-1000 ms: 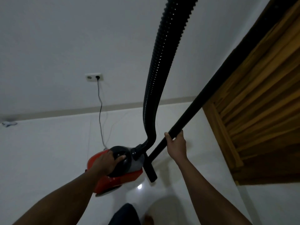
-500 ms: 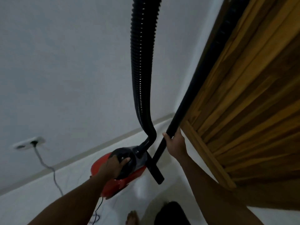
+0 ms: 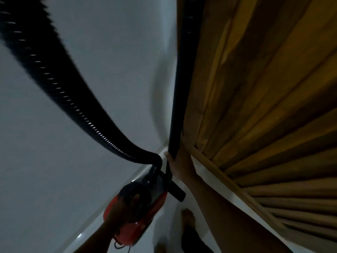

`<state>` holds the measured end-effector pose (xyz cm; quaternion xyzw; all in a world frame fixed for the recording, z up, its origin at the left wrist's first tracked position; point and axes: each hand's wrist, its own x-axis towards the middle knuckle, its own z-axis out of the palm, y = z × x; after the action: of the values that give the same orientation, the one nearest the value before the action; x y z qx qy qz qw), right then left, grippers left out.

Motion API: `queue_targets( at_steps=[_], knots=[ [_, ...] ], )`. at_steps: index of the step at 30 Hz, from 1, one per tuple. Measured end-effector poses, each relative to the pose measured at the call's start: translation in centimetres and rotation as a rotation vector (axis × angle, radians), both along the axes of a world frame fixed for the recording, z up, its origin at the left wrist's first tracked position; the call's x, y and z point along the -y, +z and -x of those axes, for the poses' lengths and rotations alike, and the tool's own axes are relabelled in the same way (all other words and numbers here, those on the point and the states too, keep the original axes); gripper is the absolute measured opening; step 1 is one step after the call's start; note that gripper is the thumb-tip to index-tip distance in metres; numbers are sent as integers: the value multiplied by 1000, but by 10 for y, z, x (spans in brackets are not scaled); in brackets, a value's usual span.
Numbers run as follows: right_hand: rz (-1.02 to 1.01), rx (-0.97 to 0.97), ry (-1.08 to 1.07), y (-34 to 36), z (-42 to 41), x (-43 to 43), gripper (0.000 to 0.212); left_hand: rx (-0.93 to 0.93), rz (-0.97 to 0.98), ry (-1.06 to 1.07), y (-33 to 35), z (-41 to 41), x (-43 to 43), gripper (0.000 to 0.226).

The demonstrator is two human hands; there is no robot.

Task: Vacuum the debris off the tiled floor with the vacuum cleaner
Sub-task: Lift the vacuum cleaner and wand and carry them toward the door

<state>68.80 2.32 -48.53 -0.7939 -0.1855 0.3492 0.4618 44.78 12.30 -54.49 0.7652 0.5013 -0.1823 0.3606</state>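
A small red and black vacuum cleaner (image 3: 145, 212) hangs low in the middle of the view, carried off the floor. My left hand (image 3: 125, 207) grips its black top handle. A ribbed black hose (image 3: 63, 92) arcs from its front up to the upper left. My right hand (image 3: 179, 159) is closed around the rigid black wand (image 3: 179, 88), which rises straight up along the wooden door's edge. The wand's lower end (image 3: 177, 194) points down beside the vacuum body. No debris is visible on the white tiled floor (image 3: 164, 225).
A brown slatted wooden door (image 3: 264, 106) fills the right side, close to the wand. A white wall (image 3: 91, 52) and its baseboard (image 3: 87, 227) lie to the left. My bare foot (image 3: 187, 220) stands on the tiles below the vacuum.
The view has swung right, so the wall socket and cord have left the frame. The wand now stands upright against the door edge and the hose sweeps to the upper left. Both grips are unchanged.
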Motion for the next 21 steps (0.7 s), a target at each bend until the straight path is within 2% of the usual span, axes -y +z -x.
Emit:
queue_targets(
  at_steps=[6,11,14,18,21],
  knots=[
    [11,56,-57,-119,-77,-46,50,1,64,-2,-102,-93,-43,56],
    [39,153,-44,-213,-106,-75,36,21,102,61,-200,-138,-63,55],
    [27,186,-20,-257,-118,-90,43,13,120,127,-249,-158,-73,57],
    [34,250,2,-286,-131,-101,49,-21,88,98,-286,-179,-88,51],
    [80,272,14,-314,-138,-102,58,-51,110,94,-316,-190,-99,60]
  ],
)
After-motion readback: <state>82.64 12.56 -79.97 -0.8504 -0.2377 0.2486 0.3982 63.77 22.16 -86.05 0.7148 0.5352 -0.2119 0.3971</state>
